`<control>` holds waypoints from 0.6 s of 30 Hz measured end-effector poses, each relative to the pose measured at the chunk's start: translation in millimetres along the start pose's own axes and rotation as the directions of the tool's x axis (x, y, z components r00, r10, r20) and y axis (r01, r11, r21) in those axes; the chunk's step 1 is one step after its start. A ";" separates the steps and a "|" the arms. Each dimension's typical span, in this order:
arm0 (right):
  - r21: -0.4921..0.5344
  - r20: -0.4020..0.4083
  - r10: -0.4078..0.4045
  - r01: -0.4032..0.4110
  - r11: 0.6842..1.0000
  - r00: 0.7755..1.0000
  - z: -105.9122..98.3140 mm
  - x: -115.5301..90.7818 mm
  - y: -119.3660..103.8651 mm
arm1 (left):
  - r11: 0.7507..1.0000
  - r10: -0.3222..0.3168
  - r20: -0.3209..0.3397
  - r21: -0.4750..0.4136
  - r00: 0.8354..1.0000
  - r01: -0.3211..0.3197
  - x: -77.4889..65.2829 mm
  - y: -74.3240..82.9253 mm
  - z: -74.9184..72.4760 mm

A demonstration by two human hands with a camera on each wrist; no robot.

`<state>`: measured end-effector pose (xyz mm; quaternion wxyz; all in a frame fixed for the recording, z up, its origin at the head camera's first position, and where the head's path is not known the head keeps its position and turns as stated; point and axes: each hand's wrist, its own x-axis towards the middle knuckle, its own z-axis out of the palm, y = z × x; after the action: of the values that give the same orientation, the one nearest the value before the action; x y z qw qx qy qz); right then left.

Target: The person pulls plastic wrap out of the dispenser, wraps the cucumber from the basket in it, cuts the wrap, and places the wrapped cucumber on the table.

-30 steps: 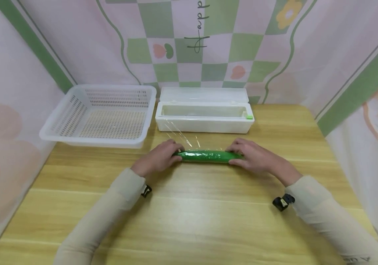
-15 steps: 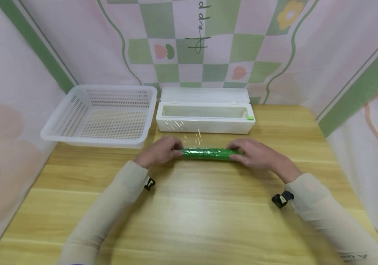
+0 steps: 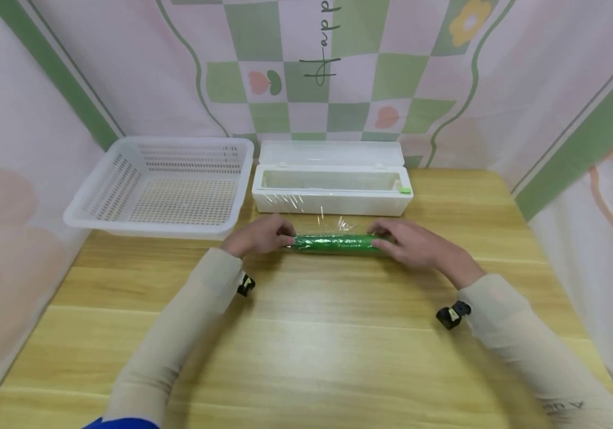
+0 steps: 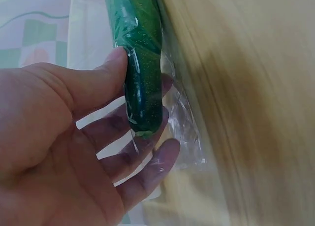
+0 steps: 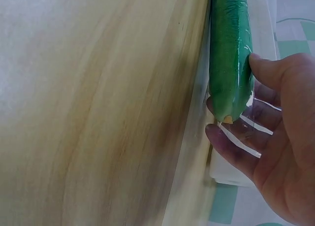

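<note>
A green cucumber (image 3: pixel 333 243) lies crosswise between the two hands, with shiny cling film (image 4: pixel 184 137) around it. My left hand (image 3: pixel 263 234) holds its left end, thumb on one side and fingers on the other. The film sticks out loosely past that end in the left wrist view. At the other end my right hand (image 3: pixel 411 241) grips the cucumber the same way, its fingers behind the film in the right wrist view. Wrinkled, clear film stretches from the cucumber toward the white cling film dispenser (image 3: pixel 333 204), whose lid stands up.
To the left of the dispenser stands a white plastic basket (image 3: pixel 161 229) with slotted walls. A small green slider (image 3: pixel 405 190) sits at the dispenser's right end. The wooden table (image 3: pixel 306 357) meets a patterned cloth (image 3: pixel 349 83) at the back.
Both hands have moved the cucumber a little away from the body, toward the dispenser. The film between them has become more wrinkled. Basket and dispenser stay put.
</note>
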<state>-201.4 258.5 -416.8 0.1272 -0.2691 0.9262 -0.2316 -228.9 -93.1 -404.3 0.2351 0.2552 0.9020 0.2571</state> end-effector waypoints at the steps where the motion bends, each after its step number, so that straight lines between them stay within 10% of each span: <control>1: 0.006 -0.002 0.006 -0.006 1.000 1.000 0.0 0.7 0.4 | 1.000 -0.006 0.007 0.005 1.000 0.006 0.7 0.5 -1.0; 18: -0.018 -0.035 0.057 -0.057 0.998 0.998 -2.3 4.6 7.0 | 0.988 -0.151 0.002 -0.044 0.989 0.151 4.8 2.7 -9.3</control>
<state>-209.0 261.9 -418.9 0.1151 -0.2398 0.9376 -0.2239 -236.8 -91.5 -397.1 0.2588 0.1809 0.9129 0.2586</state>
